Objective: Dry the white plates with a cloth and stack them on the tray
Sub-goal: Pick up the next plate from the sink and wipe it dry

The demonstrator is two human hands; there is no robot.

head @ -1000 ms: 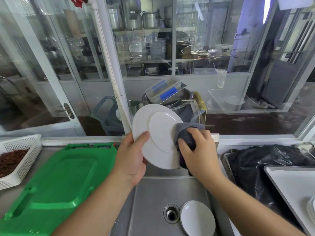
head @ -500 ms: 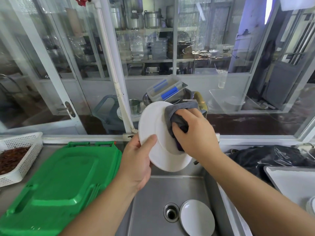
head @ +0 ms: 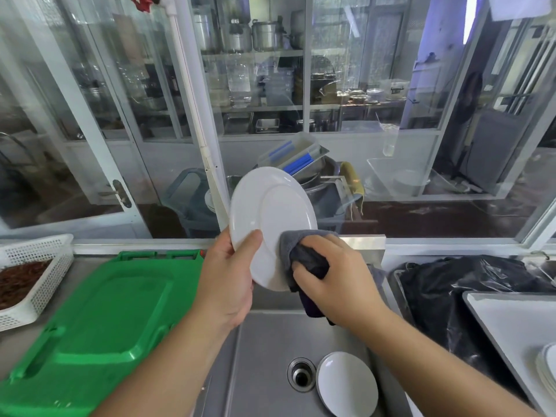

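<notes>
My left hand (head: 228,284) holds a white plate (head: 270,215) upright by its lower left rim, above the steel sink (head: 264,350). My right hand (head: 334,275) grips a bunched grey cloth (head: 304,254) and presses it against the plate's lower right edge. Another white plate (head: 347,383) lies in the sink beside the drain (head: 301,374). At the far right a white tray (head: 505,317) carries a stack of white plates (head: 549,368), cut off by the frame edge.
A green plastic tray (head: 99,320) lies upside down left of the sink. A white basket (head: 36,272) with brown contents stands at the far left. A black plastic bag (head: 457,284) sits between sink and tray. A glass partition (head: 391,115) closes off the back.
The cloth in my right hand has slid from the plate's upper part down to its lower right edge. The plate has turned a little in my left hand.
</notes>
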